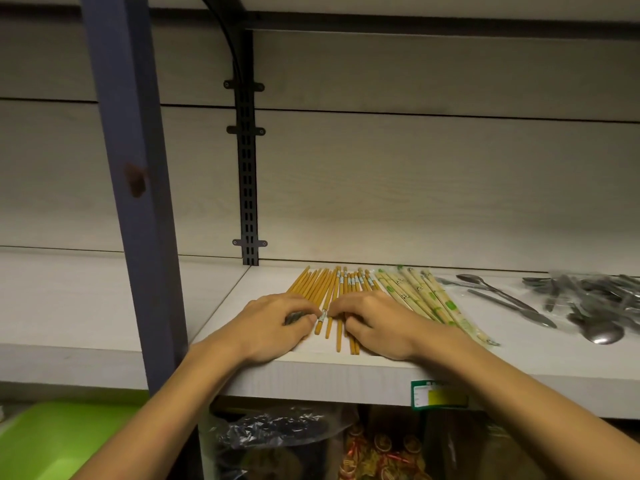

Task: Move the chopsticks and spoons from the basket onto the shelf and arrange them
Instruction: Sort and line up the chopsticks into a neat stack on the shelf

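Several yellow-orange chopsticks (323,292) lie side by side on the white shelf (519,355), pointing away from me. My left hand (273,323) and my right hand (377,323) rest on their near ends, fingers curled and fingertips pinching chopsticks near a paper band in the middle. To the right lie pale bamboo chopsticks in green-printed wrappers (426,299). Further right are two loose metal spoons (502,296) and a pile of spoons in clear plastic (588,299). The basket is not in view.
A blue upright post (135,202) stands just left of my left arm. A black slotted bracket (247,188) runs up the back wall. Under the shelf sit bagged goods (277,431) and a green lid (59,441). A price label (438,396) sticks on the shelf edge.
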